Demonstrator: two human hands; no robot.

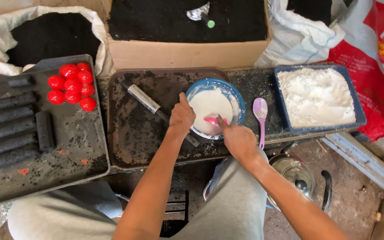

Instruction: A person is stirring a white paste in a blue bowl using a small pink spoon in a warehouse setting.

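Note:
A blue-rimmed bowl (pixel 238 98) of white batter sits on a dark tray (pixel 132 133). My left hand (pixel 182 116) grips the bowl's near-left rim. My right hand (pixel 238 138) holds a pink spoon (pixel 212 120) whose tip dips into the batter. A purple spoon (pixel 260 111) lies just right of the bowl. A metal tube (pixel 144 98) with a dark handle rests on the tray, left of the bowl.
A blue tray of white flour (pixel 316 95) stands at right. Left is a grey tray (pixel 74 146) with black rolled sticks (pixel 10 129) and several red balls (pixel 73 85). Behind are a cardboard box (pixel 183 53) and sacks of black powder. A metal kettle (pixel 296 173) sits below right.

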